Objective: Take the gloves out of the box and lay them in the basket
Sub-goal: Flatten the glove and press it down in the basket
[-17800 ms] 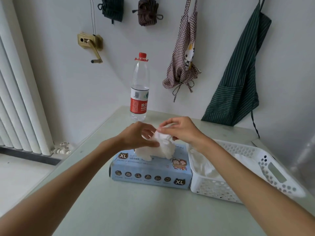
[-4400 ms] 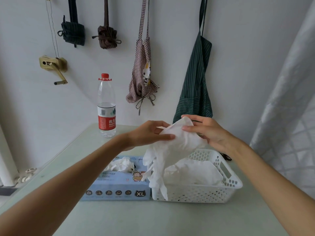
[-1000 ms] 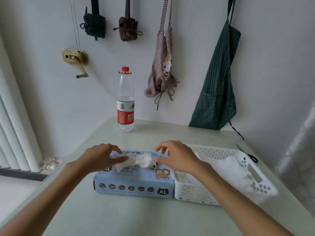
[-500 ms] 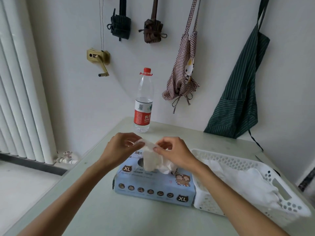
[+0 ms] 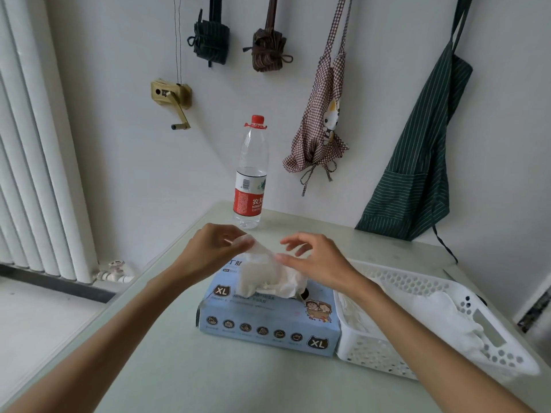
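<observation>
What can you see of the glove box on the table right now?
The glove box is a flat, pale blue carton lying on the table, its long front side facing the camera, printed with a row of small round icons, black cat-shaped XL marks and a cartoon. Thin white gloves bunch out of its top opening. Its right end sits against the white basket. The left hand pinches the glove being drawn out; the right hand hovers over it.
</observation>
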### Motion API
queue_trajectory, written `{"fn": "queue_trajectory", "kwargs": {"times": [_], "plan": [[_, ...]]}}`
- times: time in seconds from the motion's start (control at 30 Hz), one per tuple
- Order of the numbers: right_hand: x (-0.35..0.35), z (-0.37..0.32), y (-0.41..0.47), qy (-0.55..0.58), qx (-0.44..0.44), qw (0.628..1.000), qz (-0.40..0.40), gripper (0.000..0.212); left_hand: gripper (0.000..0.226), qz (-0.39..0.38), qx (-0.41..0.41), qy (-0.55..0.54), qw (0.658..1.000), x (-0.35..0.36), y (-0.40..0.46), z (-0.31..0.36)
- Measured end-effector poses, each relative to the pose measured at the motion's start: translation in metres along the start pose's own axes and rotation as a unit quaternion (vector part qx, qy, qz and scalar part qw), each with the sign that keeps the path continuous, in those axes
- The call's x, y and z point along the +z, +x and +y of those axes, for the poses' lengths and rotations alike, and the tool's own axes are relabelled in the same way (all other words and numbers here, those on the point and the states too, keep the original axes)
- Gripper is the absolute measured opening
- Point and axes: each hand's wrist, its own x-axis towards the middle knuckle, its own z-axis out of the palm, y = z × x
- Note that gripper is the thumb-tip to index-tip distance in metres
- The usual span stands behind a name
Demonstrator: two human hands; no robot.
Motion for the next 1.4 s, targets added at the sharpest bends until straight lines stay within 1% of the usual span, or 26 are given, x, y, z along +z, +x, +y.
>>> {"fn": "queue_trajectory", "kwargs": {"times": [0.03, 0.07, 0.1, 0.13, 0.2, 0.23, 0.27, 0.3, 0.37, 0.47, 0.53, 0.6, 0.67, 0.73, 0.8, 0.87, 0.93, 0.97, 1.03, 1.1, 1.17, 1.2, 1.27, 1.3, 1.33, 1.4], "plan": [[0.006, -0.005, 0.002, 0.009, 0.003, 1.000, -0.007, 0.040, 0.022, -0.006, 0.017, -0.010, 1.000, 0.002, 0.002, 0.005], [0.010, -0.008, 0.004, 0.012, 0.004, 1.000, -0.003, 0.038, 0.022, -0.017, 0.029, -0.021, 0.999, 0.005, 0.003, 0.009], [0.011, -0.009, 0.007, 0.019, 0.011, 1.000, 0.017, 0.031, 0.024, -0.033, 0.030, -0.026, 0.999, 0.006, 0.006, 0.010], [0.010, -0.009, 0.008, 0.039, 0.026, 0.998, 0.040, 0.023, 0.030, -0.055, 0.016, -0.015, 0.998, 0.007, 0.008, 0.008], [0.003, -0.002, 0.008, 0.105, 0.069, 0.991, 0.054, 0.013, 0.048, -0.107, -0.061, 0.048, 0.991, 0.013, 0.011, -0.002], [-0.001, 0.003, 0.006, 0.132, 0.087, 0.986, 0.044, 0.009, 0.051, -0.127, -0.109, 0.078, 0.983, 0.018, 0.011, -0.007], [-0.004, 0.005, 0.003, 0.153, 0.102, 0.982, 0.031, 0.006, 0.050, -0.131, -0.148, 0.095, 0.976, 0.025, 0.011, -0.012], [-0.006, 0.008, 0.000, 0.171, 0.115, 0.978, 0.020, 0.006, 0.047, -0.119, -0.170, 0.104, 0.973, 0.032, 0.011, -0.015], [-0.009, 0.012, -0.004, 0.220, 0.140, 0.965, 0.022, 0.012, 0.038, -0.078, -0.179, 0.120, 0.973, 0.042, 0.013, -0.019], [-0.023, 0.020, -0.009, 0.297, 0.199, 0.928, 0.104, 0.014, 0.028, -0.026, -0.187, 0.187, 0.964, 0.039, 0.011, -0.023], [-0.037, 0.030, -0.014, 0.330, 0.230, 0.903, 0.150, 0.013, 0.022, -0.015, -0.192, 0.214, 0.958, 0.034, 0.007, -0.023], [-0.046, 0.036, -0.020, 0.325, 0.232, 0.907, 0.132, 0.009, 0.020, -0.019, -0.175, 0.222, 0.959, 0.031, 0.006, -0.022], [-0.051, 0.038, -0.025, 0.287, 0.215, 0.930, 0.086, 0.010, 0.027, -0.023, -0.138, 0.220, 0.965, 0.032, 0.006, -0.019], [-0.053, 0.038, -0.027, 0.262, 0.190, 0.945, 0.052, 0.017, 0.043, -0.048, -0.102, 0.189, 0.976, 0.033, 0.008, -0.018], [-0.055, 0.035, -0.029, 0.310, 0.164, 0.936, 0.030, 0.018, 0.057, -0.097, -0.085, 0.150, 0.980, 0.034, 0.009, -0.014], [-0.061, 0.031, -0.030, 0.399, 0.134, 0.907, 0.022, 0.016, 0.054, -0.115, -0.067, 0.124, 0.983, 0.034, 0.010, -0.003], [-0.068, 0.025, -0.033, 0.488, 0.112, 0.865, 0.013, 0.016, 0.056, -0.127, -0.051, 0.063, 0.989, 0.034, 0.011, 0.015], [-0.073, 0.022, -0.036, 0.526, 0.106, 0.844, 0.009, 0.017, 0.062, -0.147, -0.056, 0.019, 0.987, 0.035, 0.011, 0.027], [-0.082, 0.017, -0.042, 0.574, 0.098, 0.813, 0.003, 0.019, 0.071, -0.217, -0.077, -0.037, 0.972, 0.041, 0.014, 0.052], [-0.088, 0.012, -0.049, 0.589, 0.105, 0.801, -0.006, 0.027, 0.079, -0.268, -0.085, -0.054, 0.958, 0.049, 0.015, 0.070], [-0.096, 0.010, -0.057, 0.590, 0.112, 0.799, -0.018, 0.033, 0.089, -0.293, -0.077, -0.076, 0.950, 0.059, 0.020, 0.080], [-0.099, 0.009, -0.061, 0.587, 0.114, 0.801, -0.022, 0.035, 0.090, -0.310, -0.073, -0.096, 0.943, 0.064, 0.023, 0.081], [-0.106, 0.010, -0.069, 0.573, 0.121, 0.811, -0.014, 0.037, 0.083, -0.355, -0.072, -0.156, 0.919, 0.075, 0.026, 0.083], [-0.110, 0.010, -0.074, 0.568, 0.124, 0.814, -0.007, 0.037, 0.074, -0.369, -0.077, -0.185, 0.908, 0.080, 0.026, 0.086], [-0.111, 0.012, -0.076, 0.566, 0.127, 0.815, 0.001, 0.036, 0.064, -0.367, -0.082, -0.206, 0.903, 0.083, 0.025, 0.087], [-0.118, 0.020, -0.083, 0.569, 0.129, 0.812, 0.013, 0.035, 0.040, -0.324, -0.075, -0.227, 0.915, 0.089, 0.024, 0.091]]}}
